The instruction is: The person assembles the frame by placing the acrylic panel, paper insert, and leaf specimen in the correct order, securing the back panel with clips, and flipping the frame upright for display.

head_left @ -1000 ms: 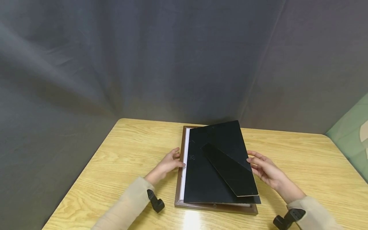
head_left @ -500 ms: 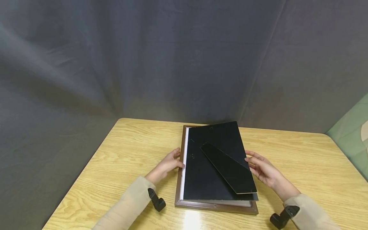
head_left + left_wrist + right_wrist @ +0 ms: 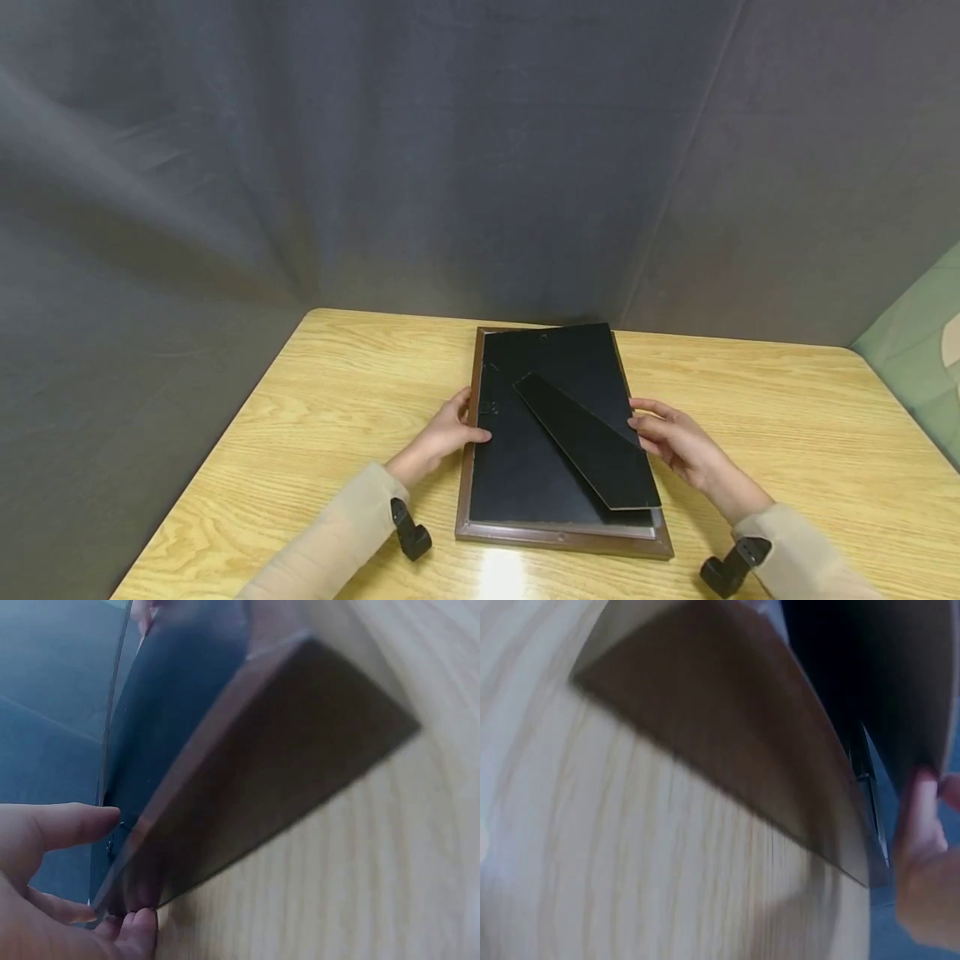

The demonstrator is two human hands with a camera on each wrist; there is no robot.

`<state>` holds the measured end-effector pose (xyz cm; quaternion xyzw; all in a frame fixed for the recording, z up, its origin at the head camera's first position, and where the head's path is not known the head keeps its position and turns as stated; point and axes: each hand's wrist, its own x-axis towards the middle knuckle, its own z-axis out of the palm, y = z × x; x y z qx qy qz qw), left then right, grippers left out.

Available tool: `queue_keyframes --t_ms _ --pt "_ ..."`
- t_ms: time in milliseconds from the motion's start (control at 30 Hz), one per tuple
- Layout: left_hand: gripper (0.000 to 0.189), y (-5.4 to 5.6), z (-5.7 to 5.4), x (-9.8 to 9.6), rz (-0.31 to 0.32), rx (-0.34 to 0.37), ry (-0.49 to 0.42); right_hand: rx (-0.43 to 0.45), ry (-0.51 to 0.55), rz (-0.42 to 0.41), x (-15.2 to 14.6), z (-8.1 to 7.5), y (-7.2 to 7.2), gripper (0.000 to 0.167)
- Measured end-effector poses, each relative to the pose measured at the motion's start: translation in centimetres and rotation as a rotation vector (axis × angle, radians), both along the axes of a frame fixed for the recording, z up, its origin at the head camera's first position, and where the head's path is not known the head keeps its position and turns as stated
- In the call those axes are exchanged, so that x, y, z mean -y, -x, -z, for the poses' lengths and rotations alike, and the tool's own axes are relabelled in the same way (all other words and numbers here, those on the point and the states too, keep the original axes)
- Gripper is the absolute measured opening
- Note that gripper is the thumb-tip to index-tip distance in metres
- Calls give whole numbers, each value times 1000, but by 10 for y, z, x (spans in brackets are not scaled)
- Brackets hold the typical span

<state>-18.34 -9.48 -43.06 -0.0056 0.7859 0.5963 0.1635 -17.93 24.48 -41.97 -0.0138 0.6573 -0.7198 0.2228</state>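
A brown picture frame (image 3: 564, 540) lies face down on the table. Its black backing board (image 3: 517, 467) sits over the opening, tilted so that its right side is raised. An easel leg (image 3: 592, 446) is attached to the board and stands out a little from it. My left hand (image 3: 444, 432) grips the frame's left side, the thumb lying over the board's left edge and the fingers against the frame's outer wall (image 3: 247, 772). With thumb and fingers, my right hand (image 3: 678, 437) pinches the board's raised right edge, above the frame's right side (image 3: 735, 720).
The wooden table (image 3: 360, 367) extends to both sides of the frame. A dark grey curtain (image 3: 465, 167) hangs behind it and along the left. Green fabric (image 3: 911, 358) shows at the far right.
The backing board has shifted left and lowered, covering the pale strip along the frame's left inside edge. My right hand moved left with it; my left thumb now reaches over the board.
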Motion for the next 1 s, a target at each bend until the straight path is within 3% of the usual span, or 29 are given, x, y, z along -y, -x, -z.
queue_keyframes --t_ms 167,367,500,633,767,867,1000 --pt "93 -3 3 -3 1 -26 96 -97 -343 -12 2 -1 -4 54" --pt "97 -7 8 -3 41 -114 176 -226 -510 -6 3 -5 -8 45" --pt "95 -6 9 -3 43 -121 175 -386 -631 -17 5 -9 -13 39" --pt "94 -5 6 -5 32 -97 180 -572 -709 -113 9 -15 -20 38" --pt "93 -6 2 -7 41 -122 227 -705 -754 -250 19 -15 -29 46" --pt "88 -8 -3 -10 92 -195 337 -816 -863 -314 26 -9 -33 49" --pt "76 -13 -14 -19 237 -364 616 -940 -1004 -370 31 -1 -38 48"
